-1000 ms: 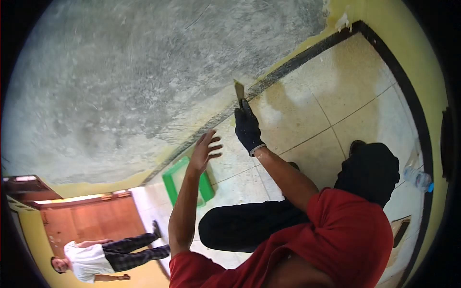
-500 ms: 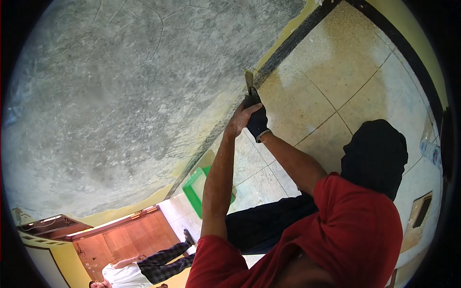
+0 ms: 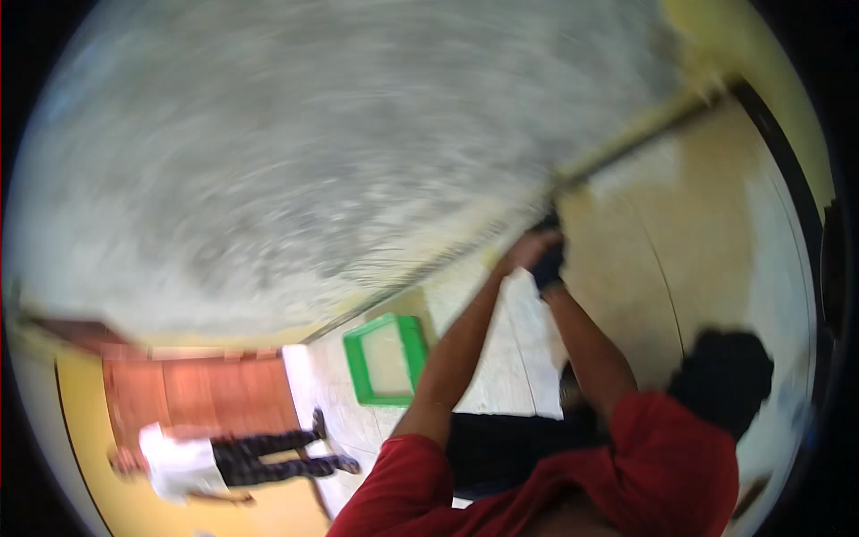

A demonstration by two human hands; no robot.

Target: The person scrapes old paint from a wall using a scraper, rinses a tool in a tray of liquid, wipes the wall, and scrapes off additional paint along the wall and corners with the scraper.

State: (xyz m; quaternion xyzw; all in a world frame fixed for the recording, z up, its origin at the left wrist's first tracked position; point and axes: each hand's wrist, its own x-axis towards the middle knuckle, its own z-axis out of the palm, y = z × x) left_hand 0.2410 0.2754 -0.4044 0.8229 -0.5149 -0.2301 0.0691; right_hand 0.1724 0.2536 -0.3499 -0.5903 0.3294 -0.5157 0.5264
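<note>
My right hand (image 3: 548, 259), in a black glove, is closed around a scraper (image 3: 554, 179). Its blade is blurred now and points at the foot of the grey wall (image 3: 295, 152), by the dark skirting strip (image 3: 626, 150). The handle is hidden inside the grip. My left hand (image 3: 528, 250) is bare and wraps over the gloved hand, so both grip the tool together. Whether the blade touches the wall I cannot tell.
A green tray (image 3: 352, 367) lies on the tiled floor (image 3: 626, 251) left of my arms. Farther off, a person (image 3: 183, 461) in a white shirt and checked trousers stands near a reddish-brown door (image 3: 201, 389). Dark cloth (image 3: 729, 371) shows at the right.
The view has swung and blurred; wall, tray and person sit differently in it. My hands appear lower and farther right, still clasped together on the scraper.
</note>
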